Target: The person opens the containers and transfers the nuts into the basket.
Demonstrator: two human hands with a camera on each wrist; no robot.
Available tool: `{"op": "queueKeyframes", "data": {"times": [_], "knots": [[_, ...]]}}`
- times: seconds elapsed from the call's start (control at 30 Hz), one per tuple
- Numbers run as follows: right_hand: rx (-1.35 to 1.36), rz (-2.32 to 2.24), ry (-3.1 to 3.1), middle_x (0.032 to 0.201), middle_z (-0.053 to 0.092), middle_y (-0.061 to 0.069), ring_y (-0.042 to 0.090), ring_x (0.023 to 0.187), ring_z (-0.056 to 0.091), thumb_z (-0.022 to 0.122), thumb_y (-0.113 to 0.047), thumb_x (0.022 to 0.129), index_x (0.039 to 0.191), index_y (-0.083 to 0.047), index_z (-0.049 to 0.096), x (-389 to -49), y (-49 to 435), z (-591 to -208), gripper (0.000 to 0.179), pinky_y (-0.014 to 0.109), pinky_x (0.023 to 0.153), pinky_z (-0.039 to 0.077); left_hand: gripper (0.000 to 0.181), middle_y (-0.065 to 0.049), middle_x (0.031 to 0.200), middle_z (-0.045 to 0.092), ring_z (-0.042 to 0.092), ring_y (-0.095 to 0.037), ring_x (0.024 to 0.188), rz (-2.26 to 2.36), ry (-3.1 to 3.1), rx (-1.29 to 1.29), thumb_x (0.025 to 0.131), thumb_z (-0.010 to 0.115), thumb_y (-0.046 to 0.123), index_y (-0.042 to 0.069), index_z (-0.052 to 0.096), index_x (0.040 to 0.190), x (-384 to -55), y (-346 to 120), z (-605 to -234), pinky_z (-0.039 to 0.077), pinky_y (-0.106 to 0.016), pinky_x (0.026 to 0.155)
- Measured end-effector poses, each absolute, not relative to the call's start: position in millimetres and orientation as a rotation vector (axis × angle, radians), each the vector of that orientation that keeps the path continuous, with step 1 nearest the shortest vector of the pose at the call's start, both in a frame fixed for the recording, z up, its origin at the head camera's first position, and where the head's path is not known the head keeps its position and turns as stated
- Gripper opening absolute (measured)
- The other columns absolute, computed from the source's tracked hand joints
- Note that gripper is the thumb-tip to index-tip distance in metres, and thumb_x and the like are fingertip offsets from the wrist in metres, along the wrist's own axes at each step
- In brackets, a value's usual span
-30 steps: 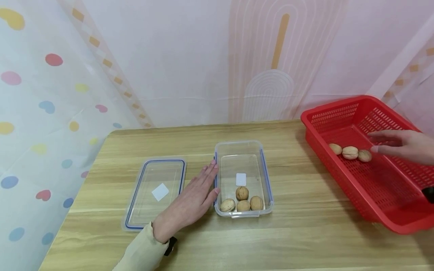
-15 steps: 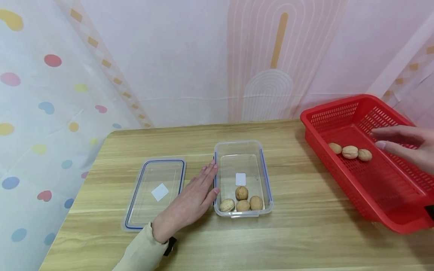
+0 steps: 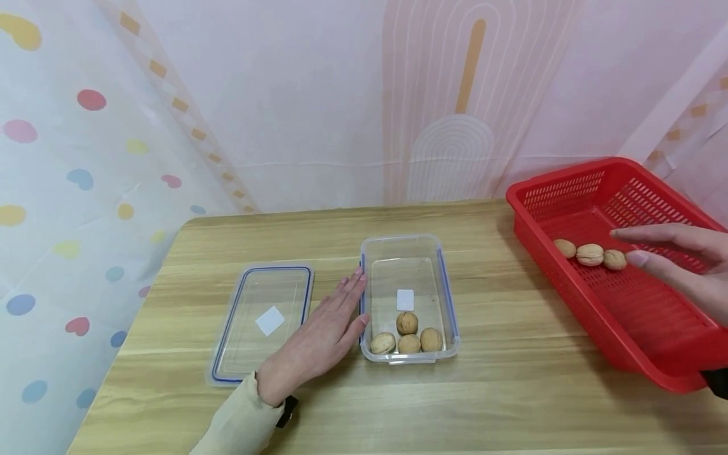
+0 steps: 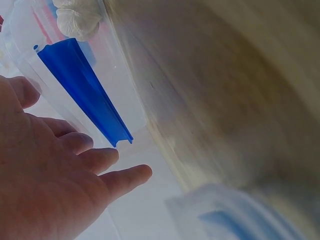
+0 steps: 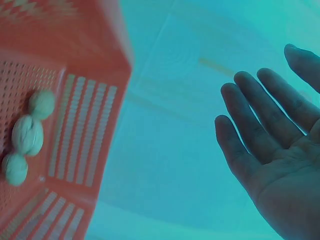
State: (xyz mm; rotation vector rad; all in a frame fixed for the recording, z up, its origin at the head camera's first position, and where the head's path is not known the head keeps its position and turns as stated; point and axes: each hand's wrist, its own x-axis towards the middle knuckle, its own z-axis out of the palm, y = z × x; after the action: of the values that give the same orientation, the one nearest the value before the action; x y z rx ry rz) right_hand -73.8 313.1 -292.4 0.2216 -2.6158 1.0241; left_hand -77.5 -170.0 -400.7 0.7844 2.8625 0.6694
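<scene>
My left hand (image 3: pixel 318 341) rests with straight fingers against the left side of a clear plastic box (image 3: pixel 421 265); the left wrist view shows its fingers by the box's blue side clip (image 4: pixel 82 85). Several walnuts (image 3: pixel 407 323) lie at the near end of that box. On the right, my right hand (image 3: pixel 685 259) hovers over a red plastic basket (image 3: pixel 597 322), thumb and fingers spread, nothing between them. Three walnuts (image 3: pixel 589 254) sit in a row along the basket's left side, just left of the fingertips. In the right wrist view the palm and fingers (image 5: pixel 270 115) are bare.
A clear lid with a blue seal (image 3: pixel 261 322) lies flat on the wooden table (image 3: pixel 489 404), left of the box. Behind the table hangs a patterned cloth (image 3: pixel 318 107). The basket's raised rim (image 3: pixel 569 287) stands between the walnuts and the box.
My right hand first drew back slightly to the right, then came lower and nearer the basket's walnuts, its thumb and fingers wider apart. My left hand and the walnuts have stayed put.
</scene>
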Motion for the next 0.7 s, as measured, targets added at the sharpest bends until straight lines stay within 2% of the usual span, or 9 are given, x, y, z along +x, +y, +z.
{"op": "queueKeyframes", "data": {"times": [0.07,0.13,0.27,0.47,0.53,0.7], "knots": [[0.337,0.993,-2.574,0.113,0.06,-0.039,-0.012,0.102,0.056,0.074,0.002,0.092,0.126,-0.004,0.073,-70.3,306.2,-291.4,0.034,0.0,0.075,0.045,0.066,-0.004,0.173,0.005,0.017,-0.034,0.157,0.674,2.863,0.782,0.113,0.038,0.039,0.008,0.014,0.166,-78.8,-169.7,-400.8,0.025,-0.059,0.122],[0.438,0.953,-2.548,0.115,0.063,-0.037,-0.015,0.109,0.056,0.074,0.007,0.091,0.123,-0.001,0.074,-67.5,299.3,-289.9,0.034,-0.002,0.084,0.039,0.066,-0.003,0.173,0.005,0.016,-0.034,0.157,0.68,2.862,0.776,0.113,0.038,0.039,0.008,0.014,0.166,-80.0,-169.6,-401.0,0.025,-0.059,0.122],[0.472,0.849,-2.603,0.12,0.063,-0.034,-0.021,0.109,0.053,0.079,-0.001,0.09,0.128,-0.013,0.074,-59.1,286.3,-289.8,0.041,-0.004,0.088,0.035,0.066,-0.004,0.173,0.007,0.017,-0.034,0.157,0.682,2.862,0.762,0.113,0.039,0.039,0.008,0.016,0.166,-81.1,-169.5,-400.3,0.025,-0.059,0.122],[0.523,0.879,-2.622,0.127,0.064,-0.03,-0.019,0.121,0.049,0.088,-0.004,0.081,0.129,-0.024,0.074,-49.3,267.6,-296.6,0.054,-0.003,0.091,0.035,0.066,-0.005,0.172,0.009,0.017,-0.034,0.157,0.685,2.854,0.737,0.112,0.041,0.039,0.008,0.02,0.166,-81.8,-169.1,-397.2,0.024,-0.061,0.122],[0.545,0.873,-2.627,0.125,0.062,-0.033,-0.015,0.12,0.05,0.09,-0.007,0.079,0.13,-0.028,0.073,-47.3,260.5,-299.5,0.057,-0.002,0.091,0.036,0.066,-0.005,0.172,0.009,0.016,-0.033,0.157,0.685,2.848,0.726,0.112,0.042,0.039,0.008,0.02,0.166,-82.1,-168.9,-396.2,0.024,-0.061,0.122],[0.668,0.852,-2.567,0.118,0.072,-0.017,-0.007,0.104,0.057,0.094,-0.005,0.071,0.129,-0.027,0.074,-44.5,242.5,-302.5,0.064,0.001,0.09,0.041,0.067,-0.003,0.172,0.008,0.015,-0.032,0.158,0.68,2.838,0.712,0.112,0.042,0.04,0.008,0.019,0.166,-82.3,-168.4,-394.4,0.023,-0.06,0.123]]}}
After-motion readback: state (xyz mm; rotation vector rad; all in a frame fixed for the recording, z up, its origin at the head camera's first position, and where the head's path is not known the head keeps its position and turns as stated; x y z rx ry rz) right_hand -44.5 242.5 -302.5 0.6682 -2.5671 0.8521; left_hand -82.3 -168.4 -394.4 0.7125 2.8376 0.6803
